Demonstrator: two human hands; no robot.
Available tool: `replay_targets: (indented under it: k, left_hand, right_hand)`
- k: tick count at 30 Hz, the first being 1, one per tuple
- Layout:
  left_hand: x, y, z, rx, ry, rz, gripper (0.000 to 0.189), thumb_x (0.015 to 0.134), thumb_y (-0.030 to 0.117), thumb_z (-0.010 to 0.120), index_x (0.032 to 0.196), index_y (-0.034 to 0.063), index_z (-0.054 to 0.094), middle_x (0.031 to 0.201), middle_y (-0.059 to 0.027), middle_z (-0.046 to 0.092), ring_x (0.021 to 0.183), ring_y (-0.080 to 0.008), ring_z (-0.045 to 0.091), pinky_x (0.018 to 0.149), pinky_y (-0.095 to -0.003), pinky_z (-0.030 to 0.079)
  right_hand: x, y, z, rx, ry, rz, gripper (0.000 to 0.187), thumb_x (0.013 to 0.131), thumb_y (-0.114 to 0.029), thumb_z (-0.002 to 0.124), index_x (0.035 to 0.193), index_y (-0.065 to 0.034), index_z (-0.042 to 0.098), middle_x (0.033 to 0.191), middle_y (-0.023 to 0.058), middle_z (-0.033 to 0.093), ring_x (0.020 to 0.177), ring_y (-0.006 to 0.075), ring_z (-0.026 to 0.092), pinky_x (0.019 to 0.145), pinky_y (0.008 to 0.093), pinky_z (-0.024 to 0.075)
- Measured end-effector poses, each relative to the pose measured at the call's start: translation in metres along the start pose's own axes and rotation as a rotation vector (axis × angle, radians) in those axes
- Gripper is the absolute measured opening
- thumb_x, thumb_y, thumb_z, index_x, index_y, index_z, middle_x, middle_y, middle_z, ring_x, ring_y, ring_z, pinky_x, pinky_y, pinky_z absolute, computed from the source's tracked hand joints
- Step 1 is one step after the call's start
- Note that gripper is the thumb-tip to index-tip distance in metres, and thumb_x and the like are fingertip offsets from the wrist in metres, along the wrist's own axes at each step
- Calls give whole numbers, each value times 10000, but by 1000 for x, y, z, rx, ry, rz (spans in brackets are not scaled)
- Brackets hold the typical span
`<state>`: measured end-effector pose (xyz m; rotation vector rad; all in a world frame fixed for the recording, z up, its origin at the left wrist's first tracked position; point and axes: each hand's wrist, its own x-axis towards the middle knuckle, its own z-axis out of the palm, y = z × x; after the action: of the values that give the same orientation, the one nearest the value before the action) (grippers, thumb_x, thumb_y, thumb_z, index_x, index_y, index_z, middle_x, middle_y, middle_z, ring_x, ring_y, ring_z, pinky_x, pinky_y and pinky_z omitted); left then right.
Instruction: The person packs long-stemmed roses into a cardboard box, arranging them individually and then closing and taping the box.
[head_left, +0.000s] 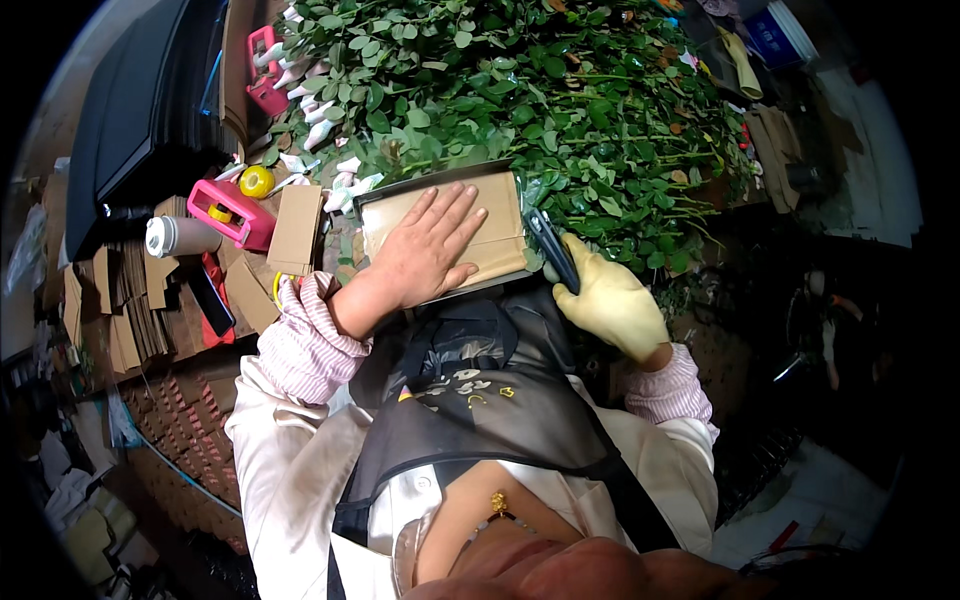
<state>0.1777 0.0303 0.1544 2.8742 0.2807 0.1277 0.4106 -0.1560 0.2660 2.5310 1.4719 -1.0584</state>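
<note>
My left hand (433, 244) is bare and lies flat, palm down, on a brown cardboard sheet (491, 251), its fingers spread a little. A dark rim (431, 178) shows along the sheet's far and near edges, and its surface looks glossy. In a pale yellow rubber glove, my right hand (613, 300) grips a dark stapler (553, 247) at the sheet's right edge. Whether the stapler's jaws touch the sheet I cannot tell. Just beyond lies a broad heap of leafy green rose stems (480, 97), with several wrapped flower heads (321, 127) at its left.
To the left stand a pink tape dispenser (232, 214), a grey-white tumbler (182, 237), a stack of cardboard pieces (295, 229) and a phone (211, 300). Black sheets (139, 112) are piled behind them. A blue-and-white bucket (780, 34) and another glove (741, 64) are at far right.
</note>
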Motion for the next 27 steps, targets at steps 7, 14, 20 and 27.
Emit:
replay_targets:
  k: [7, 14, 20, 27]
  left_hand:
    - [0, 0, 1, -24, 35, 9, 812, 1071, 515, 571, 1701, 42, 376, 1789, -224, 302, 1686, -385, 227, 1382, -545, 147]
    - [0, -1, 4, -33, 49, 15, 814, 1060, 519, 590, 1684, 31, 402, 1789, -226, 300, 1687, -389, 219, 1384, -547, 136]
    - [-20, 9, -17, -737, 245, -132, 730, 1022, 345, 750, 1630, 37, 490, 1654, -232, 516, 1571, -378, 461, 1313, -514, 338]
    - [-57, 71, -24, -1658, 531, -498, 969, 1039, 196, 759, 1748, 64, 110, 1513, -180, 541, 1216, -192, 607, 1026, -355, 534]
  right_hand:
    - [3, 7, 19, -22, -31, -46, 824, 968, -309, 721, 1658, -8, 386, 1221, 331, 737, 1101, 490, 735, 992, 519, 593]
    - [12, 8, 36, -10, 11, 10, 647, 1015, -357, 678, 1564, -56, 516, 1169, 293, 764, 1024, 475, 756, 939, 529, 612]
    - [-10, -5, -17, -49, 178, -87, 547, 1029, -324, 682, 1513, -91, 580, 1247, 265, 749, 1125, 453, 728, 990, 528, 586]
    - [19, -65, 23, 845, 18, -694, 646, 1108, -342, 687, 1633, -22, 490, 1479, 177, 670, 1229, 221, 707, 1088, 394, 549]
